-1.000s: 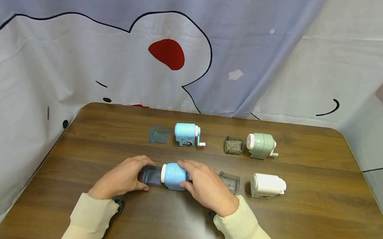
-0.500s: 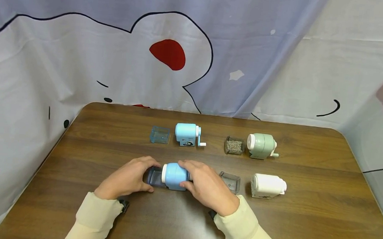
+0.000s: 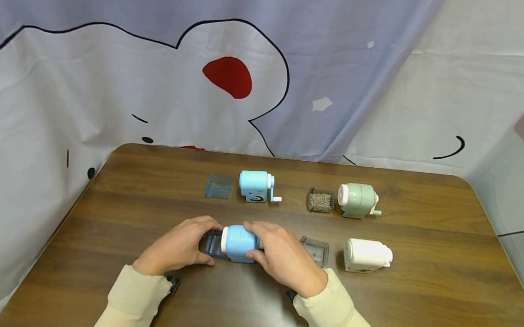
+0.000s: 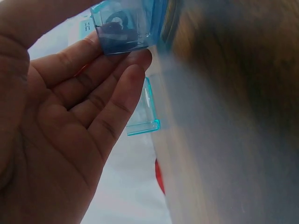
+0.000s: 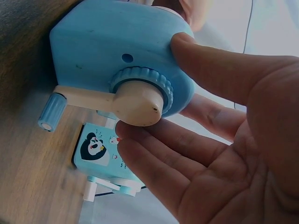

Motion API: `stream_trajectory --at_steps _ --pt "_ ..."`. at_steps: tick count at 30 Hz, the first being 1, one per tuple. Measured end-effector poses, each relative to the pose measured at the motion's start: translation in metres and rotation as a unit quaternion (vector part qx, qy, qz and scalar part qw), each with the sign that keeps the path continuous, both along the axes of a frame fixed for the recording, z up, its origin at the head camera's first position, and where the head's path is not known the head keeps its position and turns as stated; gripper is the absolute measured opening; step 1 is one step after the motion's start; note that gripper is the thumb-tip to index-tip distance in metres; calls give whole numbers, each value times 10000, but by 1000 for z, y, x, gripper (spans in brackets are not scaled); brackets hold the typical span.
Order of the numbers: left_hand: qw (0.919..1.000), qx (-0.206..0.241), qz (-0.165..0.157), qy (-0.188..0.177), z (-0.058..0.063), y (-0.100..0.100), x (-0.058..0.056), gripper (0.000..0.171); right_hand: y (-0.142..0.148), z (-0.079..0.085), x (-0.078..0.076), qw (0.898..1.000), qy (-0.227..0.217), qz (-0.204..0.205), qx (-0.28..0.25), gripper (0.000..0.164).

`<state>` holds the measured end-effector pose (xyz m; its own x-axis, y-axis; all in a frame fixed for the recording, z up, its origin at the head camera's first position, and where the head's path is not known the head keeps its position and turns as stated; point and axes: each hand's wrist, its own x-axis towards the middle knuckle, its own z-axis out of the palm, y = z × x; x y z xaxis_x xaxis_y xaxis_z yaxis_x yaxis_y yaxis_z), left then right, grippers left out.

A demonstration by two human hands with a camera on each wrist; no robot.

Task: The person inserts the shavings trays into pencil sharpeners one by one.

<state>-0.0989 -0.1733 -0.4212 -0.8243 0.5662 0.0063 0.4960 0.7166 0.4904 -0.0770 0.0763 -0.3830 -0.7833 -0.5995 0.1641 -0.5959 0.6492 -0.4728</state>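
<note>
A blue crank pencil sharpener point(image 3: 240, 243) with a white front ring stands on the table at the centre. My right hand point(image 3: 283, 253) grips its crank end, thumb on one side and fingers on the other; the cream crank point(image 5: 88, 97) with its blue knob hangs free in the right wrist view. At the sharpener's other end, my left hand point(image 3: 180, 245) holds a clear blue shavings drawer point(image 3: 215, 244) between thumb and fingers. The drawer's inner end is at the sharpener's front, overlapped by the white ring in the head view.
Behind stand a light-blue sharpener point(image 3: 254, 185) with a clear blue drawer point(image 3: 219, 187), and a green sharpener point(image 3: 358, 200) beside a drawer full of shavings point(image 3: 320, 201). To the right are a grey drawer point(image 3: 315, 251) and a white sharpener point(image 3: 366, 255). A patterned curtain point(image 3: 158, 85) hangs behind the table.
My left hand has moved right with the clear blue drawer, bringing it up to the blue sharpener and partly under its front. The right hand has kept its grip in place.
</note>
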Motion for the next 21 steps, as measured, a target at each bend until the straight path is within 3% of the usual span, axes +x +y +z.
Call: stream_trajectory --at_steps 21 --pt "9997 -34 -47 238 -1 7 0 64 0 -1 1 10000 56 -12 -37 53"
